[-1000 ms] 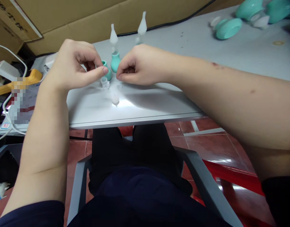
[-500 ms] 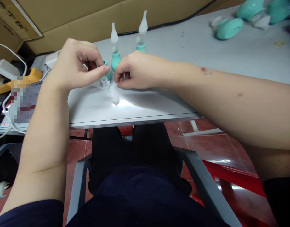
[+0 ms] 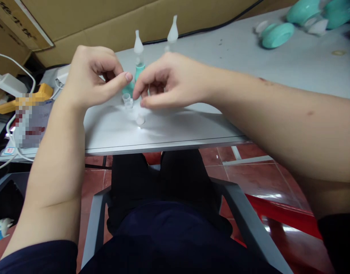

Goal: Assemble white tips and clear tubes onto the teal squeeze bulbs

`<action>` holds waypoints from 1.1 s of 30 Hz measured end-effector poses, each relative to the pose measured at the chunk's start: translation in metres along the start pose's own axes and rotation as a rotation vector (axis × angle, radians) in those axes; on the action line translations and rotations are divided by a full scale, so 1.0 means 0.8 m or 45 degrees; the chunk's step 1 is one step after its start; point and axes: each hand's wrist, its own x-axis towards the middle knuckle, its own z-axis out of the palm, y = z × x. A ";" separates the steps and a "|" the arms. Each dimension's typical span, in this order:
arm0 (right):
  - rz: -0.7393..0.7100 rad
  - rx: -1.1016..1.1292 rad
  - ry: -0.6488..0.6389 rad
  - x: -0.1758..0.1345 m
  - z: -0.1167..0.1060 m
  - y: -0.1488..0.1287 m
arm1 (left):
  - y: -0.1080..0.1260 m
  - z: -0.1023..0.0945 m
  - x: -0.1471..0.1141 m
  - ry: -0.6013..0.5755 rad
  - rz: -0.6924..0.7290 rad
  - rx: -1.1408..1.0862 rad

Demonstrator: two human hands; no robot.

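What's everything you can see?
Table: one, grey, middle
Bulbs: at least five, teal, centre and right
Upright tips: two, white, back
Cup: one, clear, centre
Round piece: one, white, front
Ring: one, yellowish, right
Cable: one, black, back
Cords: some, white, left
Cardboard: some, brown, behind
Blocks: two, white, left
Object: one, yellow, left
Device: one, greyish, left
Chair: one, grey, below
Furniture: one, red, right
Figure: one, blue and white, lower left
Floor: one, red, below
Clothing: two, dark, bottom
Hands: two, bare, centre
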 end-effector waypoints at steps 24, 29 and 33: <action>0.081 0.253 0.441 0.017 0.014 -0.002 | 0.023 0.019 0.004 0.026 -0.310 -0.465; 0.088 0.250 0.474 0.021 0.012 -0.004 | 0.028 0.015 0.006 0.001 -0.415 -0.450; 0.042 0.329 0.534 0.017 0.009 -0.004 | 0.030 0.006 0.004 -0.034 -0.458 -0.529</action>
